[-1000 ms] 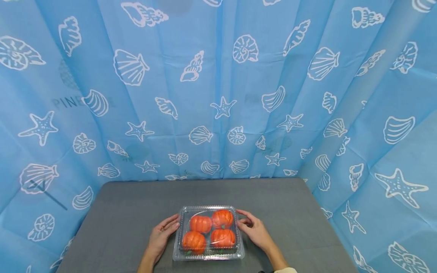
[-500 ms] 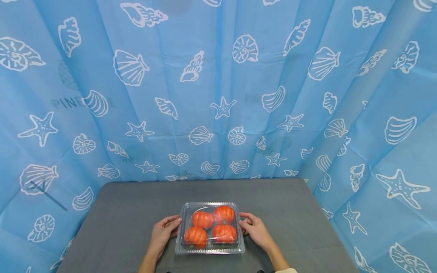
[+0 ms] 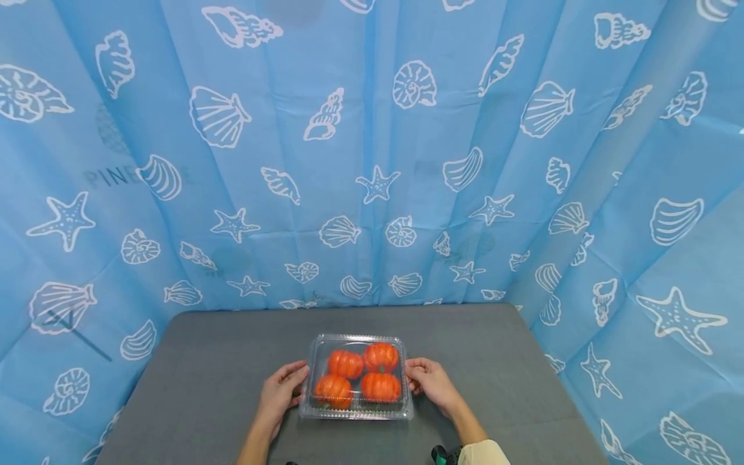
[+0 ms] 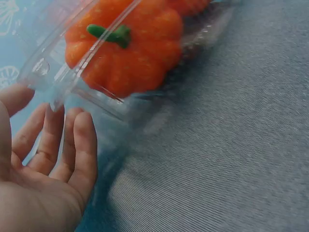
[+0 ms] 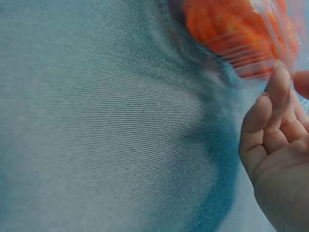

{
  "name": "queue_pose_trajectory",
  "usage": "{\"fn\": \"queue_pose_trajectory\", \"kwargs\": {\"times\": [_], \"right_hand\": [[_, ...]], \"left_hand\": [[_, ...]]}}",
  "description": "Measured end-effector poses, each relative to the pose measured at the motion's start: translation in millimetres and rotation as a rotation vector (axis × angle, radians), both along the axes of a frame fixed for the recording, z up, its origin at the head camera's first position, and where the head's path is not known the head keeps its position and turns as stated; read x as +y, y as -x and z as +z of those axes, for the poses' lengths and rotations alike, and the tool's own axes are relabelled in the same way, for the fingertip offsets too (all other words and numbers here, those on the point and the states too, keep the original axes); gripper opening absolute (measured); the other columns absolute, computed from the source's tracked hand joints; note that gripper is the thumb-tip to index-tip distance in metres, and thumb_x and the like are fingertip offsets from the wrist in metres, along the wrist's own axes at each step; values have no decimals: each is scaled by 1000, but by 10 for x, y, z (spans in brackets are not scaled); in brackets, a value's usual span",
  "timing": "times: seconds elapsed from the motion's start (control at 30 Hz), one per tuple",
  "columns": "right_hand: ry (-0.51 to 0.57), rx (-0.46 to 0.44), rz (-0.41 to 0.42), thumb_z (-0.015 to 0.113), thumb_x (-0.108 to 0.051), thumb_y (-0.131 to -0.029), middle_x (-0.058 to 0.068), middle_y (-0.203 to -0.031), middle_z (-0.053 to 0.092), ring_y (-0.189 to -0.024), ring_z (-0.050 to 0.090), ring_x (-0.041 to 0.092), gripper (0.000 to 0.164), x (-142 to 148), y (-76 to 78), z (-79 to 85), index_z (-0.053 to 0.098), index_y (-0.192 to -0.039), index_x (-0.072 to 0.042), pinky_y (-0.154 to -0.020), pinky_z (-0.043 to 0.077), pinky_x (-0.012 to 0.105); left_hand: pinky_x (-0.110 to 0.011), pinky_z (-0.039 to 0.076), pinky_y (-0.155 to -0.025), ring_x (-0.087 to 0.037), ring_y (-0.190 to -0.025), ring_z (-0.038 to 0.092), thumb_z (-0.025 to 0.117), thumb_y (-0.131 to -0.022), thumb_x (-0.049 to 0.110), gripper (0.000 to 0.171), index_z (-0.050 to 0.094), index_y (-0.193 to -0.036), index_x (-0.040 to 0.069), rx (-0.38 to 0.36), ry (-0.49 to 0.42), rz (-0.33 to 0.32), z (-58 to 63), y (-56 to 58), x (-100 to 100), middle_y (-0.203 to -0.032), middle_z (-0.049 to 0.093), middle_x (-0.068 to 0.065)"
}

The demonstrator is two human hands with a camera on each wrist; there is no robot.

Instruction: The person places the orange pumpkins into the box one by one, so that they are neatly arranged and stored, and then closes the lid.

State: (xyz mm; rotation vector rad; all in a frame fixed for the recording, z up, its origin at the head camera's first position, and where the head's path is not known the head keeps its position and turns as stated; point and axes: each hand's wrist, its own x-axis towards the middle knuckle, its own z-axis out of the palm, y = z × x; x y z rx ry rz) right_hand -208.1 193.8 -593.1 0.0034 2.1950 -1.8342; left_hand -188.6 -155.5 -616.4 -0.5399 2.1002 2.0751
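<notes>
A clear plastic clamshell box (image 3: 356, 414) with several small orange pumpkins (image 3: 381, 387) inside is between my two hands, its lid down. At its left side, my left hand (image 3: 279, 391) pinches the rim; the left wrist view shows the thumb on the edge and the other fingers (image 4: 86, 140) below it. On the opposite side, my right hand (image 3: 433, 382) pinches the rim between thumb and fingers. Close up in the left wrist view, one pumpkin (image 4: 130, 53) has a green stem. The right wrist view shows another pumpkin (image 5: 217, 29) through the plastic, partly blurred by glare.
A grey cloth-covered table (image 3: 232, 349) lies under the box and stretches to both sides. Behind and beside it hangs a blue curtain (image 3: 372, 142) with white shells and starfish. A cream sleeve (image 3: 484, 453) and a dark wrist device (image 3: 440, 456) show at the bottom.
The box has moved steadily away from me, towards the far side of the table, with both hands keeping hold of its sides. The pumpkins have moved along inside it.
</notes>
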Motion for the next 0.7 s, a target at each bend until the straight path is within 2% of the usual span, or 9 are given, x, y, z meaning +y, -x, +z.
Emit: {"fn": "queue_pose_trajectory", "kwargs": {"times": [0.1,0.23,0.37,0.57,0.7], "right_hand": [[-6,15,-54,60,-17,-103,-2,-79,64,-68,58,9,36,-21,44,-9,57,-125,12,-64,54,26],[-11,21,-118,60,-16,-102,0,-80,65,-69,58,10,35,-50,115,-15,60,-125,10,-64,54,27],[-30,34,-144,61,-16,-102,2,-80,65,-68,57,11,33,-69,174,-5,62,-123,9,-63,54,28],[-50,43,-151,60,-14,-102,1,-78,64,-66,56,11,31,-86,223,14,63,-122,10,-62,53,29],[-57,38,-171,61,-14,-102,2,-79,65,-66,57,11,32,-108,227,5,63,-124,8,-62,55,30]], "left_hand": [[-31,59,-69,-14,-83,67,78,-89,44,61,63,-136,8,-3,-44,-20,-25,-41,-5,-109,74,-1],[-35,62,-74,-13,-80,66,76,-92,32,58,59,-139,3,8,-145,-45,-55,-102,-18,-100,72,2],[-41,63,-80,-14,-80,67,73,-95,24,54,54,-139,-1,20,-225,-91,-77,-141,-35,-94,70,4],[-46,62,-86,-17,-86,69,64,-99,18,27,52,-121,8,10,-340,-222,-117,-172,-69,-94,66,3],[-44,62,-87,-17,-89,70,63,-99,18,14,56,-109,13,-1,-354,-274,-120,-179,-81,-93,66,2]]}}
